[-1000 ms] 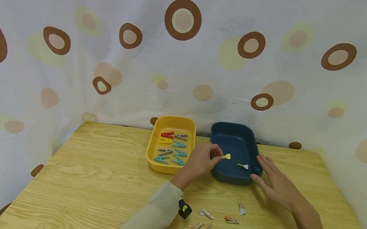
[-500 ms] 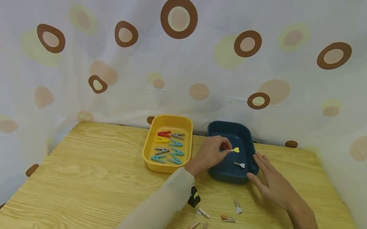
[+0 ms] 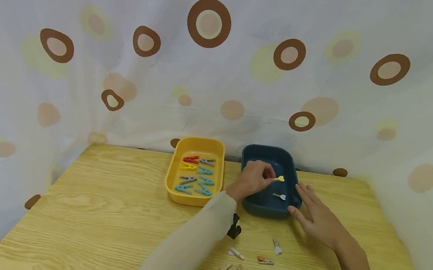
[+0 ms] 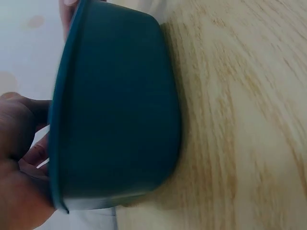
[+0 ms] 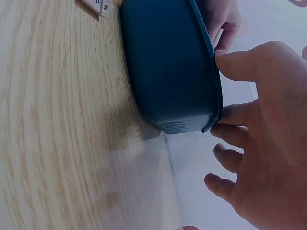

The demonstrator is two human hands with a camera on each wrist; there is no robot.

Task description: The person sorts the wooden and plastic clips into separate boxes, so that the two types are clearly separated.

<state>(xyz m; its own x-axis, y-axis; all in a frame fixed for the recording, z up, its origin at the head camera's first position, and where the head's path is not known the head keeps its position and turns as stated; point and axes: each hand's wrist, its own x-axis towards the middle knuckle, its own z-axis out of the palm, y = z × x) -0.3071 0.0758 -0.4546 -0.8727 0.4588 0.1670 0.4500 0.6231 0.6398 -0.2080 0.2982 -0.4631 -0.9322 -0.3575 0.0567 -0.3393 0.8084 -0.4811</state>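
left hand [image 3: 253, 181] pinching yellow-heart peg [image 3: 279, 178], blue tray [image 3: 247, 205]

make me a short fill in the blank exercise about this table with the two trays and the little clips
1. The left hand pinches a small clip with a ____ heart over the blue tray.
2. The colourful clothespins lie in the ____ tray.
3. The right hand rests with straight fingers against the ____ tray.
4. Inside the blue tray lies one clip with a ____ heart.

Missing words: yellow; yellow; blue; white
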